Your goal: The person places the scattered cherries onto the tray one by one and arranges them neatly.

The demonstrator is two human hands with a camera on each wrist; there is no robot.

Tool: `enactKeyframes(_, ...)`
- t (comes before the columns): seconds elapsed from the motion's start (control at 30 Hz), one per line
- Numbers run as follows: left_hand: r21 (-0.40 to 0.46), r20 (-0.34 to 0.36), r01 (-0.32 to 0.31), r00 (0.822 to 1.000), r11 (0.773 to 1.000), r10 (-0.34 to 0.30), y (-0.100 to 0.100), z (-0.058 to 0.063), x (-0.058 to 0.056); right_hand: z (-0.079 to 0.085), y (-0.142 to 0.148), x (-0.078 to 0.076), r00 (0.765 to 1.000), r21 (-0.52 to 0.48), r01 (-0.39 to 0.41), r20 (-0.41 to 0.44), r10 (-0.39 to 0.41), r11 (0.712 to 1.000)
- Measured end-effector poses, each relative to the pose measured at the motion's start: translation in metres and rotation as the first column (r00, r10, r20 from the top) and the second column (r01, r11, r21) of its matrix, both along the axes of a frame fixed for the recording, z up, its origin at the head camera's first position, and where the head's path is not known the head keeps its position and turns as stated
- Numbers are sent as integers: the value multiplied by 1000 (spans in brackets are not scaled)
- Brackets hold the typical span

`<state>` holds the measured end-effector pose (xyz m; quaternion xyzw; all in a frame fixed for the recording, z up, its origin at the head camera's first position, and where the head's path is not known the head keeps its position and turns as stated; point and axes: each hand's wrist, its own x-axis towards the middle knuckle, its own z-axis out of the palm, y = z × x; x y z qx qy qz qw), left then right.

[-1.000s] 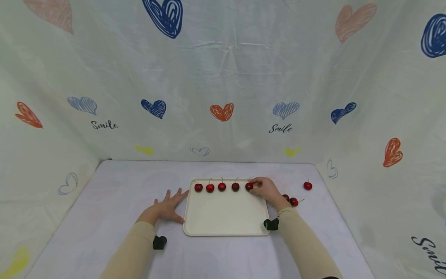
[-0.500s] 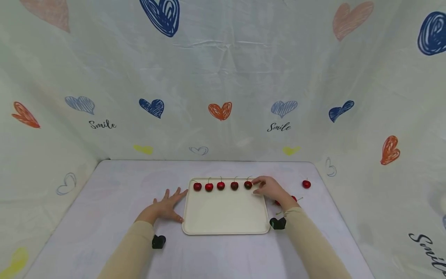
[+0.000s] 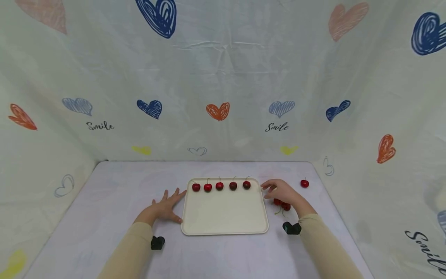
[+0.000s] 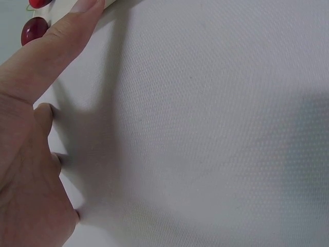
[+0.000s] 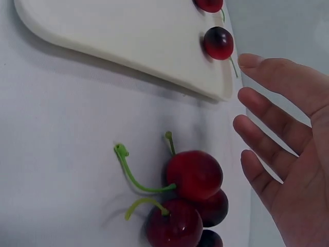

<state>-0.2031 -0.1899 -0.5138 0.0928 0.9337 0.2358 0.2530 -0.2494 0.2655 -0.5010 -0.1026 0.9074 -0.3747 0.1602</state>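
The backdrop point(image 3: 195, 69) is a pale sheet printed with hearts point(image 3: 150, 110). The script word "Smile" point(image 3: 100, 126) reads complete at two positions, mid-left and mid-right; a third script print point(image 3: 426, 247) at lower right is cut by the frame edge. The table point(image 3: 216, 257) is in front of the backdrop. The cream rectangular tray point(image 3: 224, 213) lies flat on the table. Left hand point(image 3: 163, 208): fingers extended and spread, thumb against the tray's left rim. Right hand point(image 3: 285, 193): fingers loosely bent, separated, gripping nothing, just beside the tray's far right corner. Five cherries point(image 3: 219, 186) form a row along the tray's far side. The cherry cluster point(image 3: 286, 206) lies on the table, right of the tray. A single cherry point(image 3: 304, 183) lies farther right.
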Motion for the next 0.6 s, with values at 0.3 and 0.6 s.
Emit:
enactKeyframes(0.3, 9, -12, 5, 1000, 1000, -5, -2, -1, 0, 0, 20, 11, 1000, -22, -22, -17, 21, 1000)
enactKeyframes(0.6, 8, -11, 6, 1000, 1000, -6, -1, -2, -1, -5, 33, 20, 999, 8, 37, 7, -37, 999)
